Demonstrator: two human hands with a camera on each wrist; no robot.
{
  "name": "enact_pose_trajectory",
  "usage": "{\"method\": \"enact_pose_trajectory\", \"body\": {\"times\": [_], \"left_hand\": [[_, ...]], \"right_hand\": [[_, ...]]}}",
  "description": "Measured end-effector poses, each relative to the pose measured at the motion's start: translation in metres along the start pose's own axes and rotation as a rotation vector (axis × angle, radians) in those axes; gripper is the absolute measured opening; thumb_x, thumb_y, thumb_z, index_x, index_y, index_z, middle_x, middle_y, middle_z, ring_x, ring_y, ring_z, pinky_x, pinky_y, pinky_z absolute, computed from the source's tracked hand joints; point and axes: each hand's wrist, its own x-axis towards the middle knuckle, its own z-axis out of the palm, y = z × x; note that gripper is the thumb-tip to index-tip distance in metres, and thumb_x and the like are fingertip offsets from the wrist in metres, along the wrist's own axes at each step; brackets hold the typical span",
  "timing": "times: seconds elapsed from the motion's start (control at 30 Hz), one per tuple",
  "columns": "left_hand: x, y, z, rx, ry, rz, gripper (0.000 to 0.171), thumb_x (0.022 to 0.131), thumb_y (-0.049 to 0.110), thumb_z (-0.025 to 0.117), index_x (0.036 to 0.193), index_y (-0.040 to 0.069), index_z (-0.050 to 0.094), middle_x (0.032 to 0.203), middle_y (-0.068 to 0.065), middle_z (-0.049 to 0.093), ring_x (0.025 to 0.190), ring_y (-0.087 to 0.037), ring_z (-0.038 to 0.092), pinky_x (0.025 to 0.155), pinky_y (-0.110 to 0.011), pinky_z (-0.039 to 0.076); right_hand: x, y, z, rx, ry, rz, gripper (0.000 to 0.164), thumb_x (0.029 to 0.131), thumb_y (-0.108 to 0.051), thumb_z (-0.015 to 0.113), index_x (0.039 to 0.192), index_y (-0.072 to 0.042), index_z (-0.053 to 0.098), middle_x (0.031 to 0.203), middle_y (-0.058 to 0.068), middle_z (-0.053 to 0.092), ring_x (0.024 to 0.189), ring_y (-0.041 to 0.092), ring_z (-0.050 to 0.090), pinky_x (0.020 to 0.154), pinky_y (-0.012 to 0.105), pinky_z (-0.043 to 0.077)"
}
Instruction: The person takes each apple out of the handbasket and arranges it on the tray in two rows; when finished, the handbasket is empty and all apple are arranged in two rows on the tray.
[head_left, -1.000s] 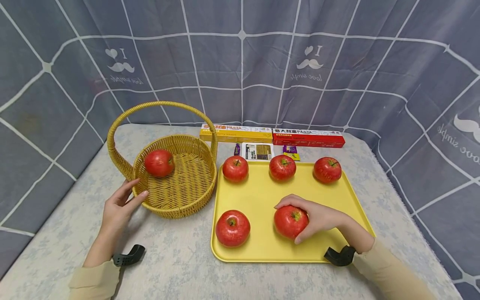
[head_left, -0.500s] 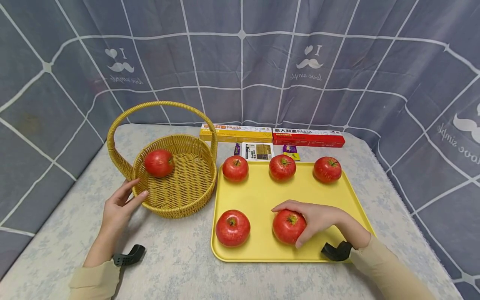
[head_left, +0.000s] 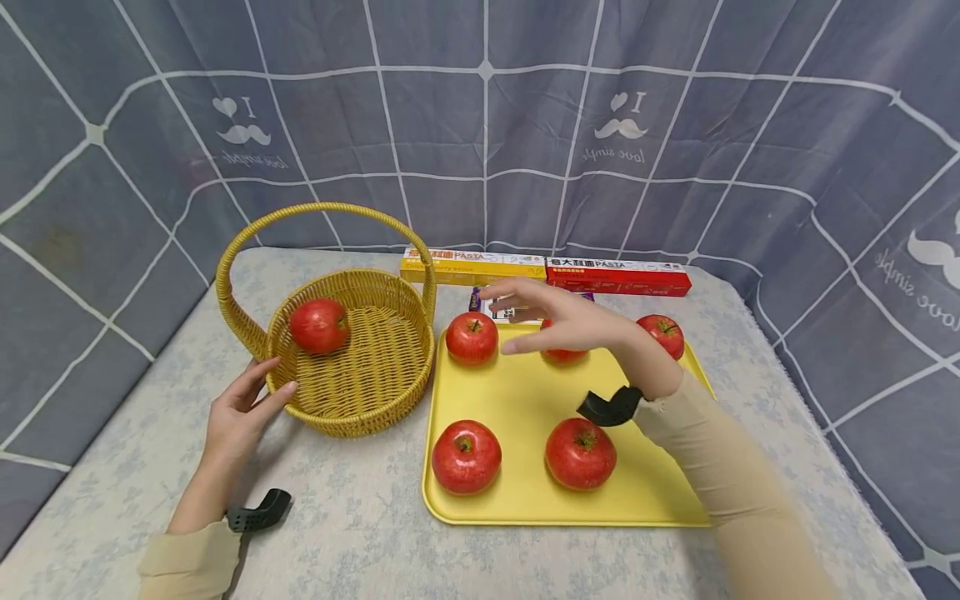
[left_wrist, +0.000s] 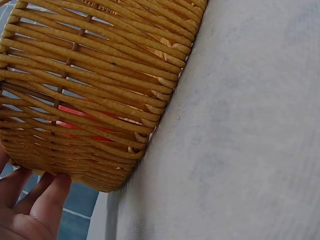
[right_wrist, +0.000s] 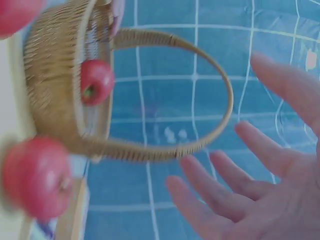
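Note:
A yellow wicker basket [head_left: 352, 425] with a tall handle stands on the left, one red apple [head_left: 319, 326] inside it. My left hand [head_left: 238, 417] holds the basket's left rim between thumb and fingers; the left wrist view shows the fingertips [left_wrist: 56, 192] against the weave. Over the yellow tray [head_left: 517, 396] my right hand [head_left: 562, 318] is raised, fingers spread, holding nothing. It is close to the back-left apple [head_left: 472, 338] and partly hides the back-middle apple [head_left: 564, 355]. A front-left apple [head_left: 467, 457] and a front-right apple [head_left: 581, 454] lie on the tray.
At the tray's back right sits another apple [head_left: 663, 335], partly behind my right forearm. Behind the tray stand a yellow pasta box [head_left: 472, 268] and a red pasta box [head_left: 618, 279]. Small packets lie before them, partly covered by my hand. A grid-patterned curtain [head_left: 480, 125] encloses the table.
My right hand has let go of the front-right apple, which stays on the tray, and has risen toward the back left. The left hand and basket have not moved.

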Motion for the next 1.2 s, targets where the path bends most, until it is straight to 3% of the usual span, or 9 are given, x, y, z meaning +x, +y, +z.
{"method": "enact_pose_trajectory", "body": {"times": [0.17, 0.37, 0.6, 0.77, 0.97, 1.2], "left_hand": [[0.000, 0.000, 0.000, -0.003, 0.000, 0.009, 0.056, 0.091, 0.022, 0.064, 0.142, 0.011, 0.043, 0.156, -0.012, 0.010, 0.140, -0.021, 0.021, 0.093, -0.006, 0.037], [0.000, 0.001, 0.001, -0.021, 0.012, 0.005, 0.056, 0.090, 0.021, 0.065, 0.141, 0.010, 0.045, 0.156, -0.013, 0.011, 0.140, -0.020, 0.021, 0.093, -0.006, 0.037], [0.002, -0.001, 0.000, -0.045, -0.001, 0.019, 0.055, 0.090, 0.020, 0.066, 0.140, 0.010, 0.046, 0.155, -0.013, 0.014, 0.139, -0.020, 0.023, 0.094, -0.008, 0.037], [0.002, -0.002, -0.002, -0.029, -0.013, 0.022, 0.055, 0.090, 0.022, 0.065, 0.141, 0.012, 0.045, 0.156, -0.011, 0.013, 0.140, -0.021, 0.022, 0.093, -0.007, 0.037], [0.003, -0.001, -0.001, -0.043, -0.017, 0.024, 0.055, 0.090, 0.021, 0.065, 0.140, 0.011, 0.045, 0.156, -0.010, 0.014, 0.140, -0.023, 0.022, 0.092, -0.007, 0.038], [0.001, -0.001, -0.002, -0.032, -0.011, 0.019, 0.055, 0.090, 0.021, 0.065, 0.141, 0.011, 0.045, 0.156, -0.011, 0.013, 0.140, -0.026, 0.021, 0.090, -0.006, 0.039]], "right_hand": [[0.053, -0.014, 0.009, 0.092, 0.043, -0.070, 0.059, 0.086, -0.009, 0.067, 0.138, -0.004, 0.040, 0.141, 0.007, 0.042, 0.125, 0.017, 0.046, 0.100, 0.033, 0.043], [0.109, -0.017, 0.034, 0.224, 0.053, -0.099, 0.054, 0.088, -0.008, 0.065, 0.137, -0.007, 0.042, 0.140, 0.003, 0.043, 0.123, 0.016, 0.049, 0.095, 0.031, 0.047], [0.160, -0.002, 0.077, 0.272, 0.073, 0.006, 0.060, 0.087, -0.010, 0.067, 0.140, -0.007, 0.039, 0.143, 0.006, 0.038, 0.123, 0.020, 0.048, 0.089, 0.024, 0.049], [0.184, 0.016, 0.102, 0.264, 0.048, 0.098, 0.063, 0.086, -0.014, 0.068, 0.141, -0.010, 0.038, 0.144, 0.012, 0.035, 0.123, 0.028, 0.048, 0.086, 0.022, 0.049], [0.200, 0.030, 0.115, 0.171, 0.022, 0.212, 0.073, 0.083, -0.021, 0.072, 0.145, -0.016, 0.033, 0.145, 0.010, 0.036, 0.123, 0.026, 0.049, 0.091, 0.025, 0.045], [0.211, 0.042, 0.126, 0.036, -0.037, 0.264, 0.092, 0.080, -0.022, 0.075, 0.151, -0.014, 0.017, 0.151, 0.009, 0.026, 0.135, 0.024, 0.031, 0.105, 0.034, 0.035]]}}
